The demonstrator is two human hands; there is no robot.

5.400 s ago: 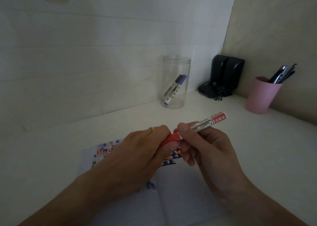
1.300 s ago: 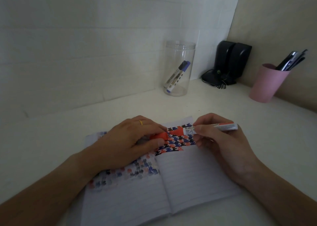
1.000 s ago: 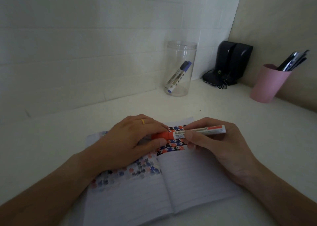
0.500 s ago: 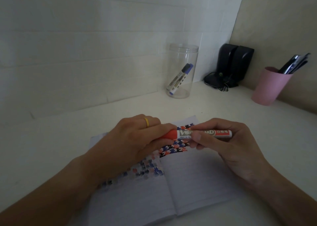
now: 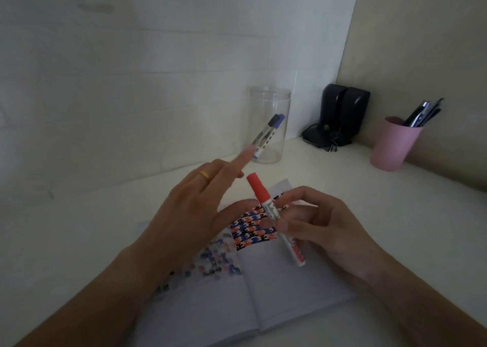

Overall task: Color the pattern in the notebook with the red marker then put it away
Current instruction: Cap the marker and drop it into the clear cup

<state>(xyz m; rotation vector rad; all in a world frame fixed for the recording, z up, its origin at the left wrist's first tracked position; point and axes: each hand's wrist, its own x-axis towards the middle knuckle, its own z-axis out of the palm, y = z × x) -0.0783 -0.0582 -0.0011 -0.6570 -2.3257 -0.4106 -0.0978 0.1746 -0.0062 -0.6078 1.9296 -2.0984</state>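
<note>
Red marker (image 5: 274,216), cap on, pinched mid-barrel by right hand (image 5: 324,230) fingers (image 5: 286,226); cap end tilted up and away, over the open notebook (image 5: 276,288) on the surface (image 5: 395,214). Left hand (image 5: 195,212) lifted, fingers spread, holding nothing, index aimed toward clear jar (image 5: 270,127) with blue marker (image 5: 267,135) inside.

Risks: light pinch could let the marker roll out onto the patterned page; a loosely seated cap could smear the pattern (image 5: 253,230); a reaching hand may knock the tall jar.

Half a second earlier both hands gripped the marker held level, left hand on the cap; left hand now released.
</note>
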